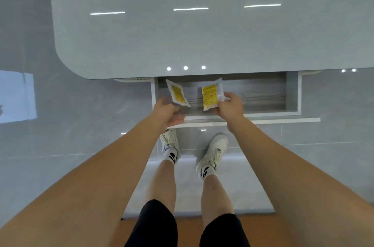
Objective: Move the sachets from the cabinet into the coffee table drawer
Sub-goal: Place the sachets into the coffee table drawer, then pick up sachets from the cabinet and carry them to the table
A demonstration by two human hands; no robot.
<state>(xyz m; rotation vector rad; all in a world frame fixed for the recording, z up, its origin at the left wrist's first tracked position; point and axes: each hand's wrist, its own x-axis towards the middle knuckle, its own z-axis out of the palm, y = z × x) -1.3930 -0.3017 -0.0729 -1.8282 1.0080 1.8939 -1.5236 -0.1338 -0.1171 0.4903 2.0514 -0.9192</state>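
The coffee table drawer (292,93) stands pulled out from under the glossy grey table top (182,34), its wood-grain floor showing. Two white sachets with yellow labels hang over the drawer. The left sachet (178,94) is in the air just beyond my left hand (166,111); blur hides whether the fingers still touch it. My right hand (230,105) pinches the right sachet (210,95) by its right edge, above the drawer's left half. The cabinet is out of view.
The drawer's white front panel (263,120) juts toward me at shin height. My feet in white shoes (212,151) stand on the shiny grey tiled floor (81,105) right behind it. A brown wooden surface (186,230) lies beneath my legs.
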